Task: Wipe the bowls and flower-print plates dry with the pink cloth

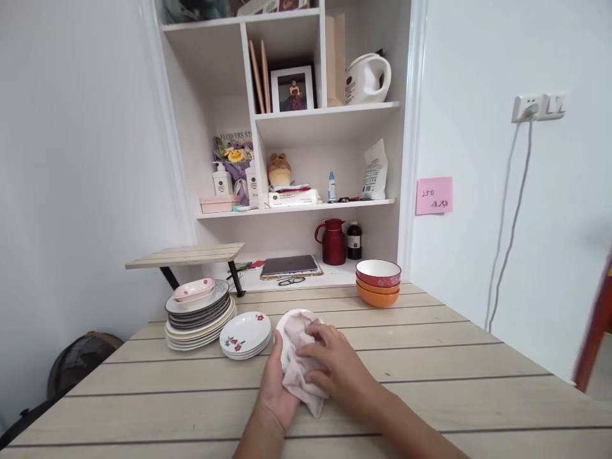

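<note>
My left hand (275,389) grips the near-left edge of a small white plate (289,316), fingers curled round its rim, holding it tilted above the table. My right hand (332,363) presses a pale pink cloth (297,370) against the plate's face, fingers bent over the cloth. The cloth covers most of the plate and hangs down below it. Just left of the hands lies a short stack of white plates with red flowers (245,334).
A taller stack of mixed plates (199,315) topped by a pink dish stands at the left on the wooden table (430,370). Stacked red and orange bowls (378,282) sit at the back. Shelves (296,207) with bottles and a red jug rise behind.
</note>
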### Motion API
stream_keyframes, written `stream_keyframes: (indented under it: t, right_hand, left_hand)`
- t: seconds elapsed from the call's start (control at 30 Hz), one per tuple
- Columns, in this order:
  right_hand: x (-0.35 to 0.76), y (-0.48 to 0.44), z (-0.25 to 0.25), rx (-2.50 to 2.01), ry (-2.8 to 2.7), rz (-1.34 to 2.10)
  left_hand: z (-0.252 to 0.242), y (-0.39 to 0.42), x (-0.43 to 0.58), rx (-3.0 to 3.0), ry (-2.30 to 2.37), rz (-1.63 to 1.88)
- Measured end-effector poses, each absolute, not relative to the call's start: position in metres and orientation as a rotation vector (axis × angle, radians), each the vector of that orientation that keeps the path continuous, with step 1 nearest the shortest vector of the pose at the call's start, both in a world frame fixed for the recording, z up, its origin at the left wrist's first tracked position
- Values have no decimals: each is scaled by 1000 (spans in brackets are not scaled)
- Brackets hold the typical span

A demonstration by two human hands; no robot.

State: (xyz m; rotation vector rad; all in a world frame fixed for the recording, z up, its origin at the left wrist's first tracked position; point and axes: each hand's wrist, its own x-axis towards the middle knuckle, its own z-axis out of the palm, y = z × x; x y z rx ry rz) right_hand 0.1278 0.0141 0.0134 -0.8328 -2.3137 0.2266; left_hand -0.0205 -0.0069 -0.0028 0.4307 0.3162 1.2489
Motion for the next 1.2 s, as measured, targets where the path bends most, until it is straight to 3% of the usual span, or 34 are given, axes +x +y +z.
stream_keyframes:
  t: [0.33,0.57,0.87,1.2]
  right_hand:
    - [129,33,9,-924,-2135,94]
    - [135,33,3,-1047,-2191,85]
    - [121,21,5,-736,-2231,-14]
    - [126,29,1,-824,-2182,177]
  left_hand:
    - [-11,-2,-6,459,316,1222]
    - [-16,6,-31,398,286,1557]
    - [-15,-3,-8,439,412,1183]
    - [-11,0,-21,398,379,1383]
